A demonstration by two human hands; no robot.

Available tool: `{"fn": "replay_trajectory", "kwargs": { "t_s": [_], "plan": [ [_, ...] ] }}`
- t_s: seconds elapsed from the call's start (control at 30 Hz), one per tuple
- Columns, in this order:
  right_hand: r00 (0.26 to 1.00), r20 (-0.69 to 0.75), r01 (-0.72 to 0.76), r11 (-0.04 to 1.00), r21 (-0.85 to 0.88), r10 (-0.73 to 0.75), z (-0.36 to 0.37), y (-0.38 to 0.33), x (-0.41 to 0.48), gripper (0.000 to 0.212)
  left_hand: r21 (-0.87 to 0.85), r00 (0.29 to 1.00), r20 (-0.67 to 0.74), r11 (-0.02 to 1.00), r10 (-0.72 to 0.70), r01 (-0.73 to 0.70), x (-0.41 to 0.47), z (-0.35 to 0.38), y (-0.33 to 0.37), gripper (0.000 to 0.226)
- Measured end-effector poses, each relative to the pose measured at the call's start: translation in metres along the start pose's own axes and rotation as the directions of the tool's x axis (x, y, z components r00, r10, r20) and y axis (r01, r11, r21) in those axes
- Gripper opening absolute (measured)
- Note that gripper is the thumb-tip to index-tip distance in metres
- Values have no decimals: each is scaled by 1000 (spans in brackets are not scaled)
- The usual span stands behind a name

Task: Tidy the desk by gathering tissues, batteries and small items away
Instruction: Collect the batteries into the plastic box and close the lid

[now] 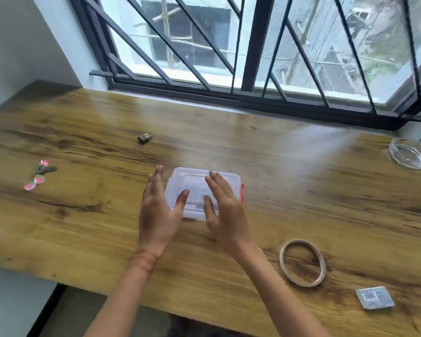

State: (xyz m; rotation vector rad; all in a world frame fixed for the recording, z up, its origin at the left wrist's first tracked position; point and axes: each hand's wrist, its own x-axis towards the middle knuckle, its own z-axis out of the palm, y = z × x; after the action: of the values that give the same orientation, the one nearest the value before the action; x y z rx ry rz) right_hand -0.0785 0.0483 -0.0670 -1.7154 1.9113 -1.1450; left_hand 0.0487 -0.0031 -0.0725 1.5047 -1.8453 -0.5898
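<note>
A clear plastic box [195,181] with a lid and a red latch on its right side lies in the middle of the wooden desk [83,215]. My left hand [157,212] is at the box's left side, fingers straight, thumb on the lid. My right hand [225,210] lies over the lid's right half with straight fingers. A bunch of keys with pink tags [40,175] lies at the far left. A small brown trinket [145,137] sits toward the back. A beige ring [301,262] and a small grey packet [374,297] lie at the front right.
A glass ashtray [411,153] stands at the right edge near the window. A barred window runs along the back of the desk. The desk's front edge drops off at the lower left.
</note>
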Motion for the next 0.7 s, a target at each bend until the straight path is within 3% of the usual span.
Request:
{"fn": "replay_trajectory", "kwargs": {
  "t_s": [0.13, 0.3, 0.47, 0.7],
  "plan": [
    [997, 79, 34, 993, -112, -25, 18, -6, 20, 48, -203, 966, 168, 952, -198, 231, -1, -10, -21, 95],
    [989, 146, 51, 962, -267, -12, 29, -11, 36, 49, -517, 848, 459, 697, -263, 496, 0, -13, -40, 118],
    [986, 160, 9, 928, -373, 54, 37, -8, 38, 49, -623, 794, 569, 518, -214, 586, 13, -15, -50, 91],
    [990, 128, 2, 895, -445, 61, 42, -6, 38, 48, -653, 729, 669, 355, -142, 669, 25, -11, -60, 77]
  ]
}}
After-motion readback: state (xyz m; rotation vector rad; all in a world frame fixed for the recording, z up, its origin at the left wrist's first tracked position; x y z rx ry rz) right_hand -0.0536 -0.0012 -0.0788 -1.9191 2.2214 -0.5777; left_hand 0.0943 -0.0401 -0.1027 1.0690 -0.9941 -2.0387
